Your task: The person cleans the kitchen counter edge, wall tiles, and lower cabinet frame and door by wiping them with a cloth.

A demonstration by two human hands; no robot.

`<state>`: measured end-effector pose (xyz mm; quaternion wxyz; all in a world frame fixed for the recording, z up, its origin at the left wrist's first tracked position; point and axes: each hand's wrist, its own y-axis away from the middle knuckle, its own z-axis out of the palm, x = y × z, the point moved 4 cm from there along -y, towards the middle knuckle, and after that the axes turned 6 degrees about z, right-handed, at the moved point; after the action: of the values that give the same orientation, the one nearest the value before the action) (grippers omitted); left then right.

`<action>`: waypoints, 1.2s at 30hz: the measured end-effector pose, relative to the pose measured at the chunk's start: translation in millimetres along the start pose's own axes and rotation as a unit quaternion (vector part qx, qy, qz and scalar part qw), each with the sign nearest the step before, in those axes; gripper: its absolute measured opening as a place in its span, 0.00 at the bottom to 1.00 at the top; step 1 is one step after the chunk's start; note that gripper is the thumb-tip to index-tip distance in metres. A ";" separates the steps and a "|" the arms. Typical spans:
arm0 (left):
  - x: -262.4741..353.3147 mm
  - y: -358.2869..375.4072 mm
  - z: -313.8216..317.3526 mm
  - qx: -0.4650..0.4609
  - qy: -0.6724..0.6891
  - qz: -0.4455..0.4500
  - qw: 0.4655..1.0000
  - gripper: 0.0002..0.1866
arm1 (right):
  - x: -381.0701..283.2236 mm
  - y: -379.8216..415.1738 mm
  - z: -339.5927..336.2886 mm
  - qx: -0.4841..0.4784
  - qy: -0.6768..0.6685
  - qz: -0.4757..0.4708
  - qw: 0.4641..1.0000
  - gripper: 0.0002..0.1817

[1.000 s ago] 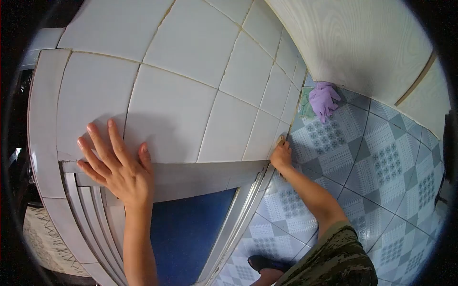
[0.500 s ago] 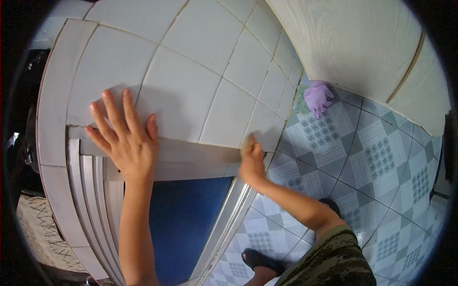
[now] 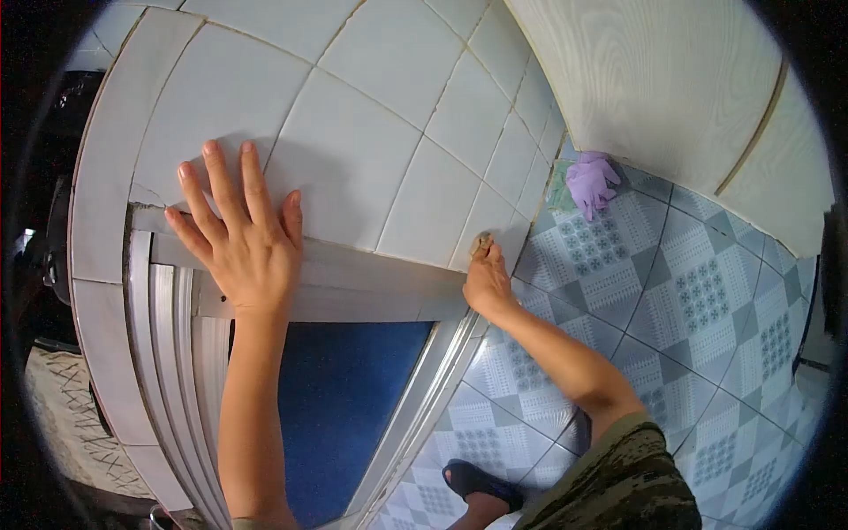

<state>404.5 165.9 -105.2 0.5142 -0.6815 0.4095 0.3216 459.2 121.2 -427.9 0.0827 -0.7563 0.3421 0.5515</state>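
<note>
White wall tiles with thin brownish joints fill the upper middle. My left hand lies flat on them with fingers spread, its wrist over the corner of a light door frame; nothing is in it. Farther right, my right hand is closed around a small tan piece, pressed to the low tiles close to the floor edge. The piece is too small to identify and partly hidden by the fingers.
A lilac rubber glove and a green pad lie on the patterned floor beside a pale wood-grain panel. Below the frame is a blue surface. A dark sandal stands at the bottom.
My right hand has shifted slightly right along the low tiles, and the tan piece shows more clearly. My left hand remains flat on the wall while the view has moved a little.
</note>
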 end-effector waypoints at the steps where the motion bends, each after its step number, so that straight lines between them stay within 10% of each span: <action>1: 0.2 1.5 0.1 -0.001 0.002 0.003 1.000 0.30 | 1.3 10.9 10.1 -0.001 -0.001 0.003 1.000 0.32; 10: 0.0 0.1 -1.9 0.002 0.000 0.002 1.000 0.30 | 3.4 3.8 34.0 0.084 0.032 -0.023 0.996 0.23; 12: 1.0 -0.4 -1.9 -0.003 0.005 -0.001 1.000 0.30 | 36.7 -38.2 23.0 0.058 -0.078 0.103 0.990 0.28; 20: 0.1 -0.1 0.9 -0.003 0.003 -0.005 1.000 0.30 | 162.4 -89.3 84.1 -0.061 0.130 0.108 0.984 0.44; 27: 0.2 0.4 0.4 -0.004 0.002 -0.003 1.000 0.30 | 137.1 -21.2 99.3 -0.066 -0.068 0.149 0.984 0.44; 36: 1.1 -0.4 -2.4 -0.011 0.009 -0.006 1.000 0.29 | 109.7 -53.4 48.0 0.025 0.007 0.057 0.998 0.39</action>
<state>405.4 163.4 -105.4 0.5054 -0.6921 0.4063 0.3170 471.7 138.8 -557.1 0.0676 -0.7372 0.3987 0.5412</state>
